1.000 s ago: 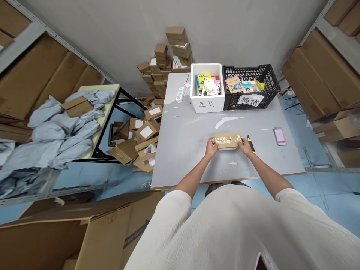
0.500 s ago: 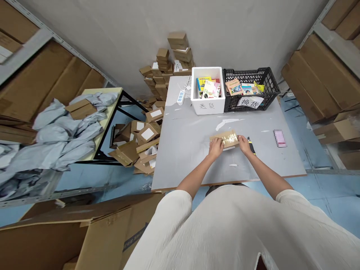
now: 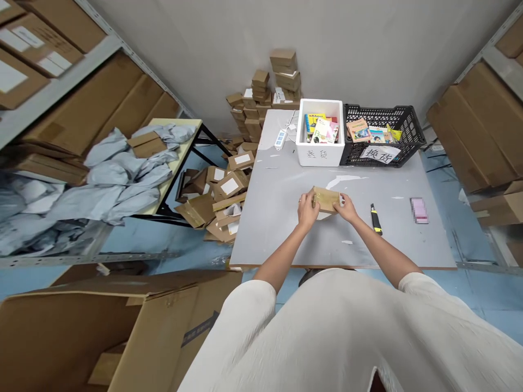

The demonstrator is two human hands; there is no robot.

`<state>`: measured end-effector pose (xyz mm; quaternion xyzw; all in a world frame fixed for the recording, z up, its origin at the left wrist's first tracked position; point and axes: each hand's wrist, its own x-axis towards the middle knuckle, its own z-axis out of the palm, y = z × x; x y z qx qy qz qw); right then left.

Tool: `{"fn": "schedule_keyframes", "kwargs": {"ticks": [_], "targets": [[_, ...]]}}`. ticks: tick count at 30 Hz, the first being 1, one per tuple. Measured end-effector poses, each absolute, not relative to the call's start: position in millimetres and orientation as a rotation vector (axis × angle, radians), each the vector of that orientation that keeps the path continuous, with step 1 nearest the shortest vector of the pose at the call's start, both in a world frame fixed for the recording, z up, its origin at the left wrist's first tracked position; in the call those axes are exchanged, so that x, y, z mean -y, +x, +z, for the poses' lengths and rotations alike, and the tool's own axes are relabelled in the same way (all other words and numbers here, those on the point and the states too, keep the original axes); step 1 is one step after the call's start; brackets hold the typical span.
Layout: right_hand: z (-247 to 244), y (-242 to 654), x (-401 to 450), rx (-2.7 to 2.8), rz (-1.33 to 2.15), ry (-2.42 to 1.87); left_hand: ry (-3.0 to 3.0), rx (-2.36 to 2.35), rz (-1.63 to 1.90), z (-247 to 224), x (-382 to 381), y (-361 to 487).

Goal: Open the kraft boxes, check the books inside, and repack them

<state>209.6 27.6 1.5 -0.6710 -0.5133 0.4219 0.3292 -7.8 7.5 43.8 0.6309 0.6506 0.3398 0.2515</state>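
A small cardboard box is held between my two hands over the grey table, tilted so that one brown face shows. My left hand grips its left end, fingers curled round the edge. At the right end, my right hand pinches the corner between thumb and fingers. Beneath the box a pale edge shows; I cannot make out whether it is a label or the table's worn patch. A black and yellow box cutter lies on the table to the right of my right hand.
Behind the box stand a white foam bin and a black plastic crate, both holding books. A power strip and a pink blurred item lie on the table. Cardboard boxes pile up left; grey parcels cover a side table.
The box has turned and tilted in my hands, its shiny taped face giving way to a plainer one. Both hands have shifted their grips. The view has swung slightly left.
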Motion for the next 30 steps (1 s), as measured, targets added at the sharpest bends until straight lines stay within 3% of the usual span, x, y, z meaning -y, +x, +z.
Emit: {"fn": "schedule_keyframes", "kwargs": {"ticks": [4, 13, 18, 24, 30], "targets": [[3.0, 191.9, -26.2, 1.341, 1.188, -1.713, 1.718, -1.729, 0.978, 34.8, -1.7, -26.9], [22.9, 240.3, -27.2, 1.297, 0.928, -1.732, 1.715, -1.526, 0.879, 23.1, -11.8, 15.3], [16.8, 271.0, -20.7, 1.180, 0.917, -1.789, 2.024, -1.602, 0.659, 39.0, -14.2, 51.5], [17.9, 274.4, -14.1, 1.017, 0.979, -1.764, 2.264, -1.367, 0.467, 64.8, -8.3, 89.8], [31.2, 262.0, -14.9, 1.027, 1.172, -1.564, 2.132, -1.689, 0.396, 73.6, -10.1, 98.1]]}}
